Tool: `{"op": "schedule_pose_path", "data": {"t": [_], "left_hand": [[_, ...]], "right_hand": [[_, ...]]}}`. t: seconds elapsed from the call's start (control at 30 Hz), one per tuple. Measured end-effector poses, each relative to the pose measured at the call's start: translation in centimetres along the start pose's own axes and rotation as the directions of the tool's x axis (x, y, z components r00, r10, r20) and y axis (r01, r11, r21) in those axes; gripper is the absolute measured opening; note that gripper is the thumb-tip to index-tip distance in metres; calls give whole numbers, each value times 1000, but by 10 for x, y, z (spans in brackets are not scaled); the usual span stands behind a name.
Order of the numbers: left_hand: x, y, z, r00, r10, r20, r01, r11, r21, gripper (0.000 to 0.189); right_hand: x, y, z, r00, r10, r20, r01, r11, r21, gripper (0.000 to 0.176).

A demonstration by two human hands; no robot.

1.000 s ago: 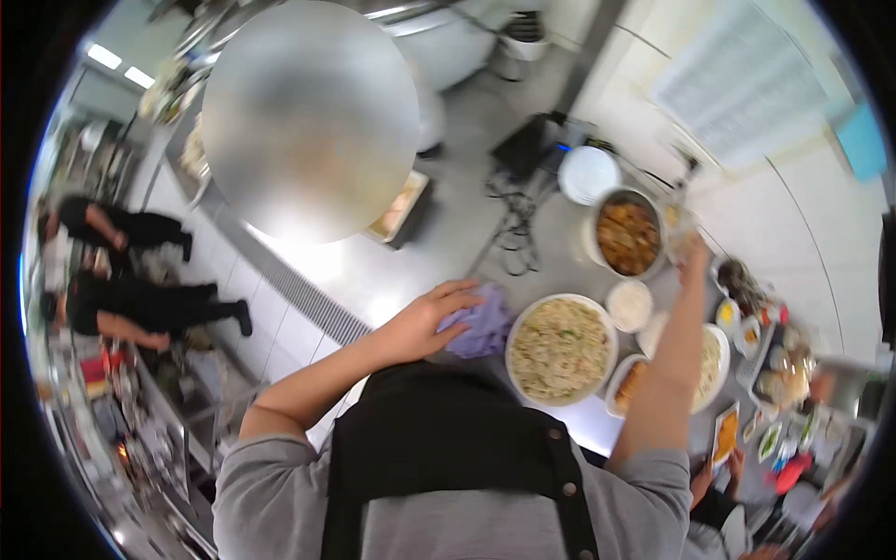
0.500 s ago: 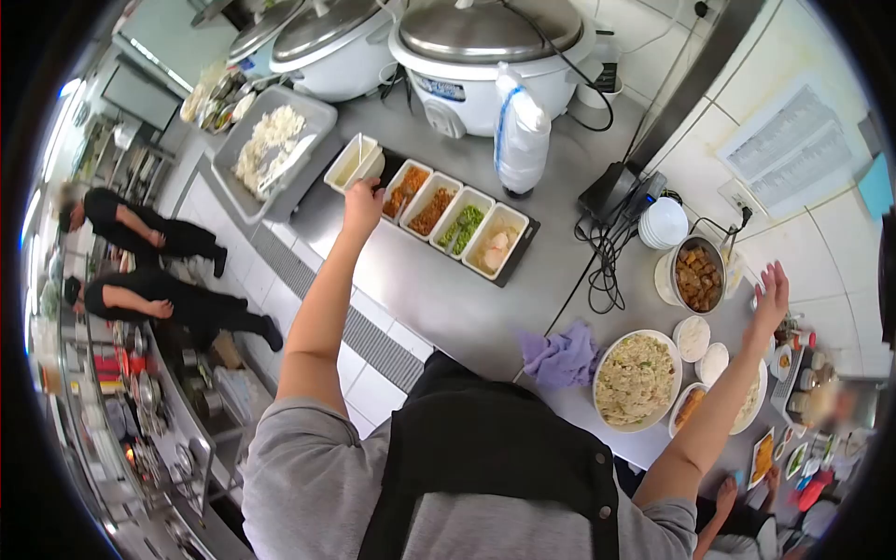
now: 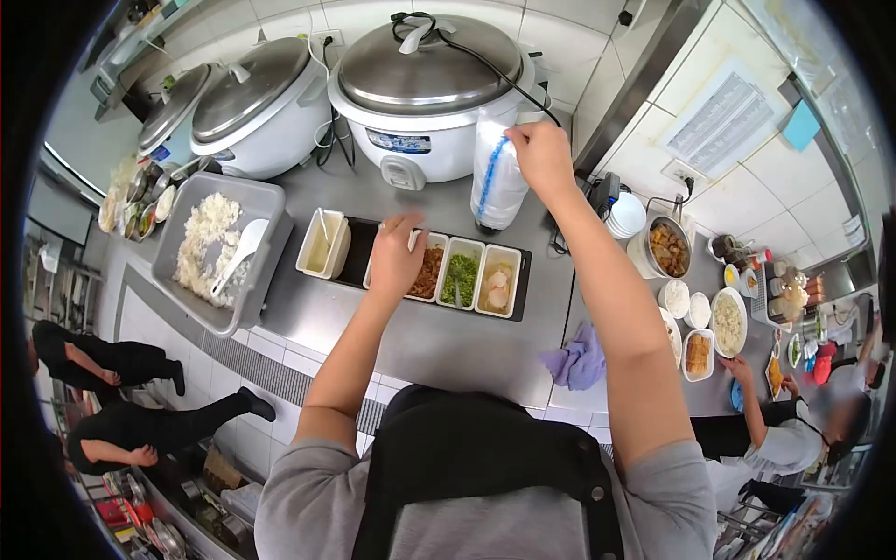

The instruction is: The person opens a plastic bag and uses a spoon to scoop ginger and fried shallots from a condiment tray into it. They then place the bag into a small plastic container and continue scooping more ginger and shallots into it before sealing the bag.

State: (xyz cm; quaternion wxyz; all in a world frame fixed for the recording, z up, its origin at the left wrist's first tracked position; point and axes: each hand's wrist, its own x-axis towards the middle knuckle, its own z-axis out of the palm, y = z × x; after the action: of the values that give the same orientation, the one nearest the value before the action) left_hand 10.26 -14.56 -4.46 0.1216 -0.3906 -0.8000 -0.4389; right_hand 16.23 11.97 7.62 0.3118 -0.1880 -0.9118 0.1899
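Observation:
My right hand is pinched closed at the top of a translucent plastic bag bundle with a blue stripe, which stands upright on the counter. Over the topping tray, my left hand hovers with loosely spread fingers and no visible object in them. It partly hides the white tubs of reddish-brown topping. To their right are a tub of chopped green onion and a tub with pale pieces in liquid. A tub of pale sauce with a utensil sits at the tray's left end.
Large rice cookers line the back wall. A grey bin of rice with a white paddle stands left. On the right are a purple cloth, a pot of brown chunks and several food dishes. Other people stand left and right.
My right hand has moved from above the right-hand dishes to the plastic bag bundle and closed on it. My left hand has left the pale sauce tub and shifted right. The view has turned.

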Motion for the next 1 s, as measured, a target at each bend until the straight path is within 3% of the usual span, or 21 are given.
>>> {"op": "schedule_pose_path", "data": {"t": [0.03, 0.07, 0.13, 0.2, 0.33, 0.37, 0.47, 0.57, 0.63, 0.7, 0.73, 0.77, 0.8, 0.83, 0.87, 0.9, 0.93, 0.97, 1.0], "left_hand": [[-6, 2, -8, 1000, -5, -1, 5, 1000, 0, 22], [-14, 0, -14, 1000, -3, -12, 3, 1000, -15, 22], [-28, -10, -29, 994, -89, 63, 93, 994, -55, 20], [-36, -21, -44, 995, -78, 56, 82, 994, -71, 20], [-41, -48, -58, 987, -123, 103, 136, 982, -134, 18], [-40, -55, -57, 984, -130, 120, 149, 975, -165, 18], [-28, -44, -55, 978, -132, 161, 153, 980, -125, 19], [-11, -46, -40, 984, -47, 170, 79, 979, -186, 23], [5, -37, -34, 979, -11, 201, 59, 971, -233, 26], [25, -14, -35, 954, -73, 291, 227, 811, -539, 43], [33, -2, -36, 951, -68, 301, 229, 811, -538, 43], [41, 11, -39, 927, -207, 313, 373, 420, -827, 54], [50, 24, -44, 868, -320, 380, 376, -79, -923, 66], [62, 39, -58, 868, -318, 382, 377, -81, -923, 66], [76, 54, -76, 824, -302, 480, 444, -183, -877, 74], [83, 61, -86, 774, -276, 570, 503, -281, -818, 81], [83, 49, -88, 775, -278, 568, 499, -282, -819, 81], [81, 27, -93, 855, -118, 504, 517, 138, -845, 81], [77, 13, -97, 870, 64, 489, 385, 532, -754, 81]], "right_hand": [[3, -7, 0, 992, 90, 90, -90, 996, -1, 30], [4, -14, 0, 993, 82, 86, -81, 997, -17, 30], [0, -21, 1, 996, 24, -86, -30, 997, -74, 27], [3, -12, 2, 985, -80, -153, 55, 986, -159, 22], [13, -29, -25, 952, -47, -302, 0, 988, -154, 24], [21, -20, -18, 897, -183, -402, 100, 971, -218, 20], [32, -49, -50, 856, -128, -501, 73, 989, -129, 12], [51, -78, -95, 725, -166, -668, 165, 984, -65, 6], [52, -104, -115, 630, -265, -730, 320, 945, -66, 9], [26, -136, -115, 617, -419, -666, 477, 872, -107, 15], [3, -148, -102, 682, -484, -548, 537, 840, -74, 18], [-24, -160, -87, 726, -547, -417, 591, 806, -30, 22], [-58, -168, -75, 720, -630, -290, 629, 770, -110, 21], [-91, -170, -55, 754, -636, -163, 627, 771, -108, 20], [-118, -172, -48, 739, -650, -174, 614, 757, -221, 19], [-139, -164, -31, 758, -652, -15, 650, 757, -66, 19], [-156, -151, -15, 741, -656, 144, 650, 754, 94, 19], [-170, -134, 2, 728, -670, 147, 646, 742, 181, 20], [-177, -126, 12, 713, -686, 147, 637, 721, 273, 24]]}}
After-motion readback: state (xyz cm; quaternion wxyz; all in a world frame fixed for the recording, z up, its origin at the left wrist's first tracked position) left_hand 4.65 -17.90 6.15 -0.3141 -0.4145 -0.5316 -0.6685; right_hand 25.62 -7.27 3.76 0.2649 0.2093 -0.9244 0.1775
